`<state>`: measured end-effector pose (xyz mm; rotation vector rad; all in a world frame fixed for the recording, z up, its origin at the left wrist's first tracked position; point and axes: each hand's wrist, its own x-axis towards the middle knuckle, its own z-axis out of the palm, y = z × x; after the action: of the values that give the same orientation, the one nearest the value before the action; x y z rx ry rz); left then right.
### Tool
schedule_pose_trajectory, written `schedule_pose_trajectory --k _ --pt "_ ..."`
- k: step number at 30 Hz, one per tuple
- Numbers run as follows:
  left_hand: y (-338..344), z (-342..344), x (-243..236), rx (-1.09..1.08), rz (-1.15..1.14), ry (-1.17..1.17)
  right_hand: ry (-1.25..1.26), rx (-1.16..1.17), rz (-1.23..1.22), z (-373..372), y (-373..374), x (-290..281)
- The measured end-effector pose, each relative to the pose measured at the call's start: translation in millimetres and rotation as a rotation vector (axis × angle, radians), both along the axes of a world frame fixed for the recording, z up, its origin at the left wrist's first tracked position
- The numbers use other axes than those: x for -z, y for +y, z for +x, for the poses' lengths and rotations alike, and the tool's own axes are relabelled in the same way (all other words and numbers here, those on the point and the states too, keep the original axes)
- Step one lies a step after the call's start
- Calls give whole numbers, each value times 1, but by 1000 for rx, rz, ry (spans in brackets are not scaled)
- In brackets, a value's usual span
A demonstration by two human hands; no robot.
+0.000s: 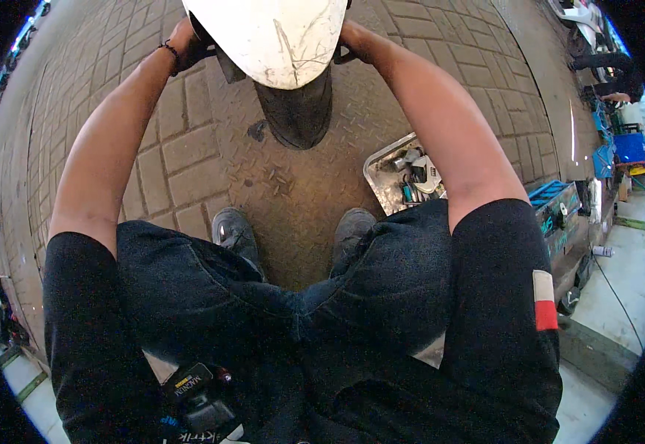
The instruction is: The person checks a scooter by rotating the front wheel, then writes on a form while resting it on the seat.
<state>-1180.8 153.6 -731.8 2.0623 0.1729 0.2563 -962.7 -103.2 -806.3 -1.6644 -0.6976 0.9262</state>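
Note:
Straight ahead, at the top of the view, is a white scratched body panel (270,41) with a rounded lower end, apparently part of a motorcycle. Beneath it a black tyre (296,118) rests over the metal floor plate. Both my arms reach forward to either side of the panel. On its left edge is my left hand (187,46), with a dark bracelet at the wrist; its fingers are hidden by the panel and shadow. My right hand (352,44) is at the right edge, and its fingers are likewise hidden behind the panel.
A metal tray (375,183) of tools and sockets lies by my right knee. My shoes (235,233) flank the patterned metal plate (285,214), set in brick paving (163,166). At right are a blue toolbox (557,211), a spray can (603,251) and another person (618,85).

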Motion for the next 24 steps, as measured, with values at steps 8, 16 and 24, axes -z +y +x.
schedule_pose_trajectory --k 8,16,24 --pt "14 13 14 41 -112 -47 -8 18 12 1 1 1" --pt "30 18 36 -99 181 -118 -368 114 47 2 3 22" --pt "2 27 45 -163 -1248 -125 -47 381 446 -44 -6 13"
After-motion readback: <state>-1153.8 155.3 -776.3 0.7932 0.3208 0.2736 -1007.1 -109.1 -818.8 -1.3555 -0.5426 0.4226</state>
